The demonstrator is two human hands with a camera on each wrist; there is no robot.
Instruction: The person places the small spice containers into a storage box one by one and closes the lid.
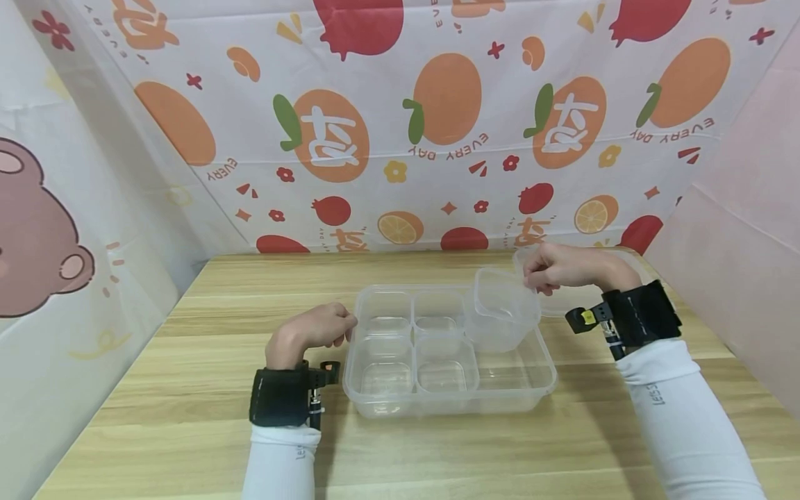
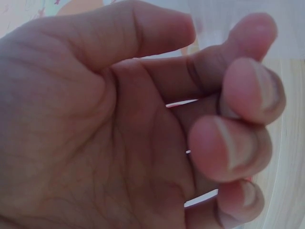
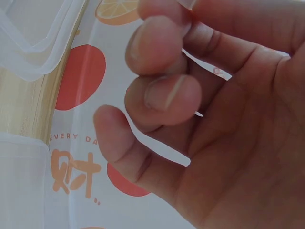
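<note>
- The clear plastic tray (image 1: pixel 400 406) sits in the middle of the wooden surface (image 1: pixel 187 417), nearer the far edge than the near one; its walls and its small inner tubs are see-through, so the grain shows through.
- Four small tubs (image 1: pixel 437 371) fill the tray's left and middle part in two rows. The strip along its right wall is open, probably the room left for one more.
- The right hand (image 1: pixel 562 267) holds a small clear box (image 1: pixel 500 312) by its far rim, thumb and fingers pinched on the edge. The box hangs tilted over the tray's far right corner, its lower part inside the tray; I cannot tell whether it touches the floor.
- A rim pinch keeps the fingers outside the box and clear of the tray wall, which suits lowering or lifting it in that tight corner.
- The left hand (image 1: pixel 315 333) rests at the tray's left wall, fingers loosely curled and holding nothing; the left wrist view shows an empty palm. Its knuckles lie just beside or against the wall, likely to steady the light tray.
- Behind the right hand a clear lid (image 1: pixel 631 267) lies near the far right corner of the surface.
</note>
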